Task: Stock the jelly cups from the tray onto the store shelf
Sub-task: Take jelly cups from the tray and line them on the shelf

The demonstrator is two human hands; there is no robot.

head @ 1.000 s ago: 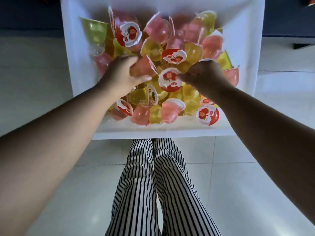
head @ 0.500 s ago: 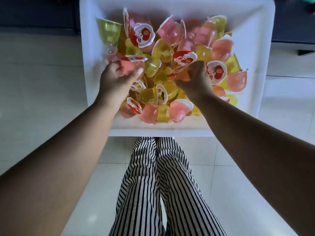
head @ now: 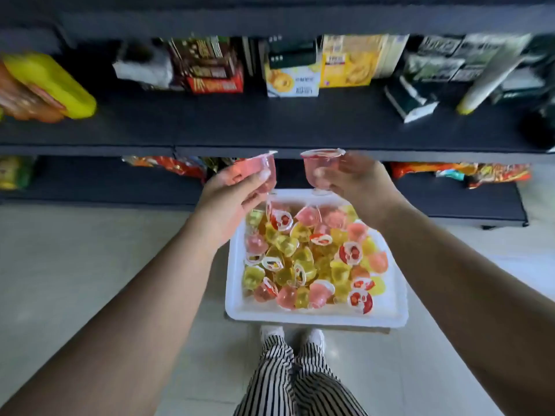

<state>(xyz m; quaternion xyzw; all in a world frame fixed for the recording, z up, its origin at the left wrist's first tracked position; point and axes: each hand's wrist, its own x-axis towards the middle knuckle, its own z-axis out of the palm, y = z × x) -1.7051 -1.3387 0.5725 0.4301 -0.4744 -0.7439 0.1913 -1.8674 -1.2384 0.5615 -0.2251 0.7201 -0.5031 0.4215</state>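
Note:
A white tray point(head: 387, 313) on the floor holds several pink and yellow jelly cups point(head: 303, 259) in a loose heap. My left hand point(head: 231, 199) grips one pink jelly cup point(head: 264, 171) upright, raised above the tray's far left corner. My right hand point(head: 357, 184) grips another pink jelly cup point(head: 321, 168) with a red lid, upright, at the same height. Both cups hang just in front of the edge of the dark store shelf point(head: 270, 124), whose front strip is bare.
Boxes of snacks point(head: 294, 73) stand at the back of the shelf, with a yellow packet point(head: 51, 82) at the left and dark packs point(head: 432, 76) at the right. A lower shelf point(head: 459, 199) carries orange bags. My striped trouser legs point(head: 291, 376) stand behind the tray.
Both hands have lifted out of the tray, each with a pink jelly cup, up to the shelf edge. The view has tilted up and now shows the shelves.

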